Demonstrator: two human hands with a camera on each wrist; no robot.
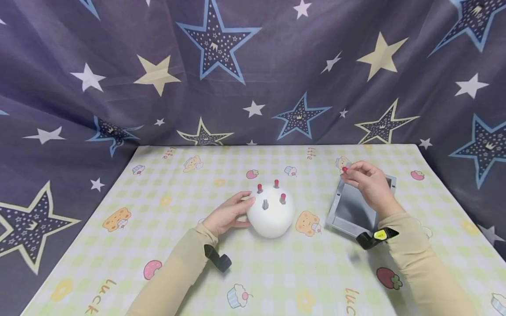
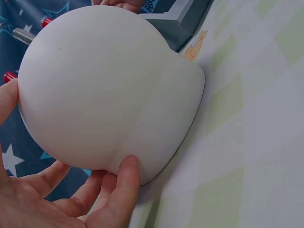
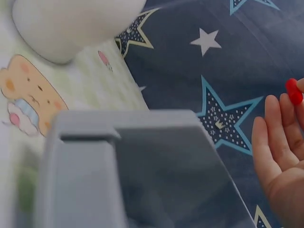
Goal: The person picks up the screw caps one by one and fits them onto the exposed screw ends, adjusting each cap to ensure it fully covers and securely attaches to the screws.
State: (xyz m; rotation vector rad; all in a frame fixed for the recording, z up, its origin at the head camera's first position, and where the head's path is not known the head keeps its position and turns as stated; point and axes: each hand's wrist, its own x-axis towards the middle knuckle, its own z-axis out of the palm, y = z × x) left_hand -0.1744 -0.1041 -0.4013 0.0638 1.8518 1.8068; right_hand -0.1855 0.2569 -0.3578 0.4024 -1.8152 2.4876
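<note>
A white rounded dome (image 1: 271, 221) stands on the table with upright metal studs on top. Red caps (image 1: 283, 196) cover three of the studs; one threaded stud (image 1: 265, 204) at the near left is bare. My left hand (image 1: 231, 213) holds the dome's left side, thumb near the top and fingertips lower down, as the left wrist view shows. Between thumb and fingertips my right hand (image 1: 367, 182) pinches a small red cap (image 3: 294, 91), raised over the grey tray (image 1: 335, 217). The other fingers of that hand are extended in the right wrist view.
The grey tray's rim (image 3: 128, 117) looms close in the right wrist view; its inside is partly hidden by my right hand and forearm. A checked cartoon tablecloth (image 1: 197, 281) covers the table. A dark star-patterned curtain (image 1: 253, 66) hangs behind and at both sides.
</note>
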